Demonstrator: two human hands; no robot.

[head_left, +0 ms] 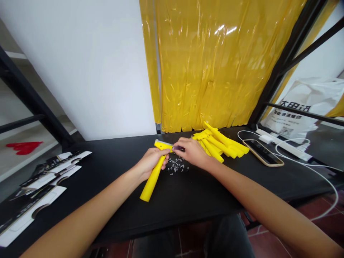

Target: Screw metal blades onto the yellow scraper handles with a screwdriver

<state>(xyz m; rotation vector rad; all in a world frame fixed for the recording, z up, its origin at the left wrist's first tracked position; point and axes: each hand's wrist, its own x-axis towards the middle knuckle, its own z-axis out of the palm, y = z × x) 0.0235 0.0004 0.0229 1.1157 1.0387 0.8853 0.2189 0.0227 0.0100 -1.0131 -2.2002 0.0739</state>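
My left hand (152,162) is wrapped round a yellow scraper (151,184) just below its wide head. The handle slants down toward the table's front edge, and a grey metal strip runs along the top of the head. At the head's right end, the fingers of my right hand (190,150) are closed in a pinch. Whatever they hold is too small and covered to make out. Loose small screws and nuts (176,166) lie scattered on the black table below both hands.
More yellow scrapers (219,143) are piled behind my right hand. Farther right lie a phone (263,152), a white cable (326,181) and a power strip (288,145). Printed cards (49,177) overlap at the left. A yellow plastic curtain (209,71) hangs behind the table.
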